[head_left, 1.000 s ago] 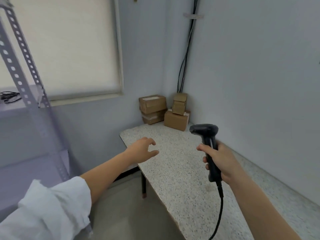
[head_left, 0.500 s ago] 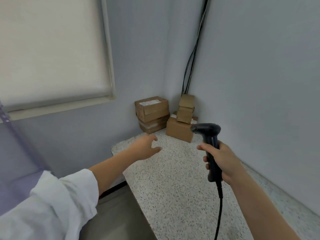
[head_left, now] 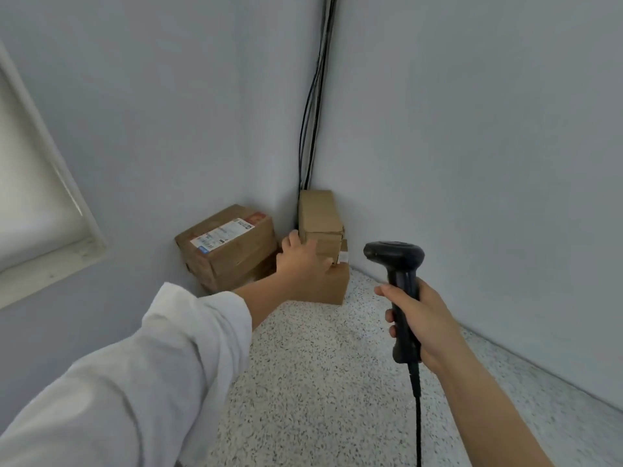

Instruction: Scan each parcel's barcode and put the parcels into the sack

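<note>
Brown cardboard parcels are stacked in the far corner of the speckled table (head_left: 320, 382). A large parcel with a white shipping label (head_left: 229, 244) lies on another parcel at the left. At the right, small parcels (head_left: 318, 210) are stacked on a wider parcel (head_left: 337, 286). My left hand (head_left: 300, 264) rests against the front of the small stack, thumb up along its left edge, fingers spread and not closed around it. My right hand (head_left: 428, 321) grips the handle of a black barcode scanner (head_left: 394, 252), head pointing left towards the parcels. No sack is in view.
Black cables (head_left: 312, 112) run down the wall corner behind the small parcels. A window with a pale blind (head_left: 33, 197) and its sill is at the left. Walls close the table in at the back and right. The scanner's cord hangs down to the bottom edge.
My left hand has reached forward from above the table to the small parcel stack. The view has moved closer to the corner. My right hand still holds the scanner upright.
</note>
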A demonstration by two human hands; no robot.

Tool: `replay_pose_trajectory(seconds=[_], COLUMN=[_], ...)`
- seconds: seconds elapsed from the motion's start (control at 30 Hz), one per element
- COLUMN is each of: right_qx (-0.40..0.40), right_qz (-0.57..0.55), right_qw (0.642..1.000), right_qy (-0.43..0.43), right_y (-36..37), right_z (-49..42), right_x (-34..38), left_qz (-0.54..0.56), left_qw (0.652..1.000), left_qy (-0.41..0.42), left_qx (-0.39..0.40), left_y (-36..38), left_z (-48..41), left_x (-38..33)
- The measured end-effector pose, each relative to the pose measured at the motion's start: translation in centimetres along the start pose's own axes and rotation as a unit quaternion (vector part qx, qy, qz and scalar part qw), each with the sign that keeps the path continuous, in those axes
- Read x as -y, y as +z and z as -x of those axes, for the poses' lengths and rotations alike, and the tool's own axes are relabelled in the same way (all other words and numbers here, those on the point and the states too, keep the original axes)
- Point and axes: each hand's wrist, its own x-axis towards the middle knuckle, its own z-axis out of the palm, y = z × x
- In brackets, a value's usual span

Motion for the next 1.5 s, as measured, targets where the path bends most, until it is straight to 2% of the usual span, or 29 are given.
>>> replay_pose_trajectory(seconds=[0.1,0.27,0.5,0.73,0.87,1.0,1.27,1.4,1.5], right_qx=[-0.031,-0.067,-0.064,-0.097,-0.11,-0.104,-0.07,-0.066,-0.055], right_qz=[0.014,0.054,0.076,0.032,0.011,-0.032,-0.022,-0.022,-0.015], right_qw=[0.999,0.996,0.995,0.995,0.994,0.994,0.997,0.998,0.998], right_qy=[-0.006,-0.019,-0.003,-0.009,-0.017,-0.009,-0.009,0.001,0.02], right_y=[0.2,0.5,0.7,0.4,0.0,-0.8,-3.6,-5.2,-6.3], right_z=[-2.2,-5.0,-6.7,-6.6,-5.8,-4.1,0.3,2.7,4.7], right_x=[0.5,1.2,0.3,-0.1,-0.3,-0.3,-1.2,-3.0,-4.9], left_qz=[0.002,0.015,0.035,0.039,0.056,0.117,0.25,0.294,0.307], left_qw=[1.0,1.0,0.997,0.994,0.992,0.985,0.967,0.956,0.949], left_qy=[0.014,0.002,-0.052,-0.085,-0.061,-0.035,0.028,0.007,-0.013], left_qx=[-0.006,0.028,-0.038,-0.065,-0.095,-0.119,-0.028,0.01,0.07], left_y=[1.5,3.6,5.6,5.1,5.0,4.2,4.0,7.0,11.2], left_z=[-4.2,-8.8,-11.5,-12.2,-11.0,-9.0,-0.8,3.9,8.0], left_x=[-1.8,-3.7,-3.1,-3.1,-2.8,-2.4,-2.8,-2.3,-1.0])
